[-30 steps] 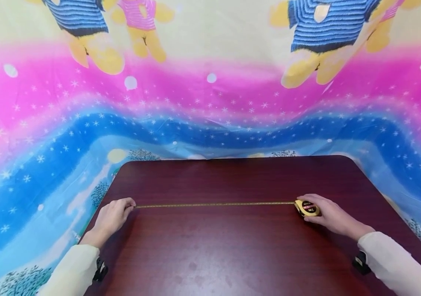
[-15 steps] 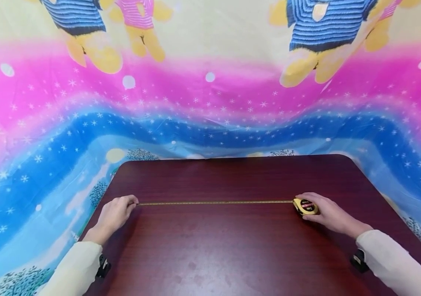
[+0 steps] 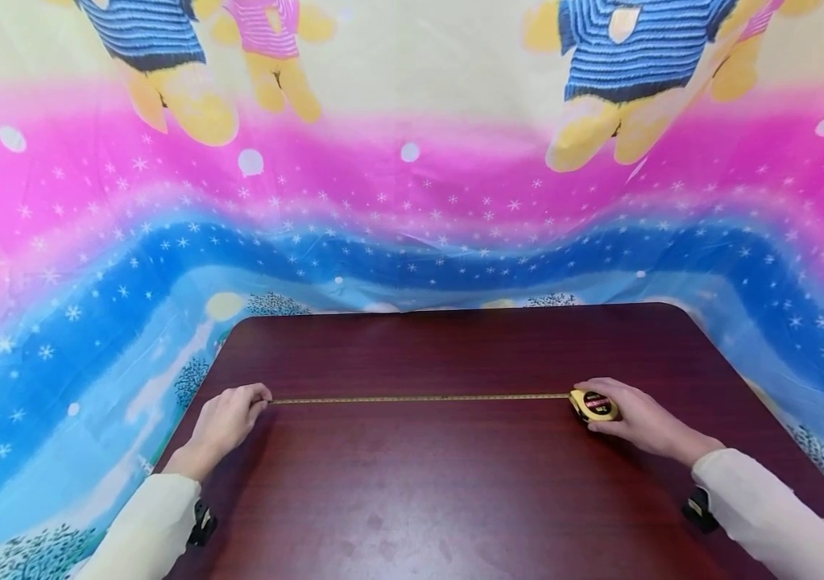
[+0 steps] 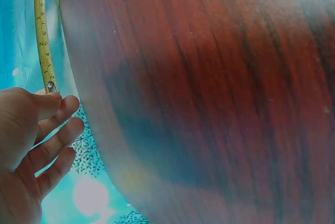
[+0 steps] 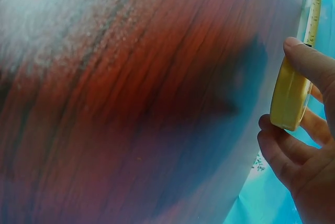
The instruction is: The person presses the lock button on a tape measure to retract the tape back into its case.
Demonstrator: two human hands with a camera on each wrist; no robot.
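Observation:
A yellow tape measure case (image 3: 595, 405) (image 5: 289, 97) rests on the dark red-brown table (image 3: 440, 491), and my right hand (image 3: 636, 419) grips it. Its thin yellow blade (image 3: 419, 398) (image 4: 43, 41) (image 5: 314, 9) runs straight left across the tabletop. My left hand (image 3: 226, 419) (image 4: 31, 140) pinches the metal end hook (image 4: 51, 85) of the blade near the table's left edge, fingers curled. Both sleeves are cream-coloured.
A bright cloth with pink and blue bands, stars and cartoon bears (image 3: 412, 161) hangs behind and around the table. Black wrist camera mounts (image 3: 201, 524) sit at each cuff. The table's rounded far corners lie close to the cloth.
Almost nothing differs: the tape stays stretched between the hands, and both hands have shifted only slightly toward each other with the small camera drift.

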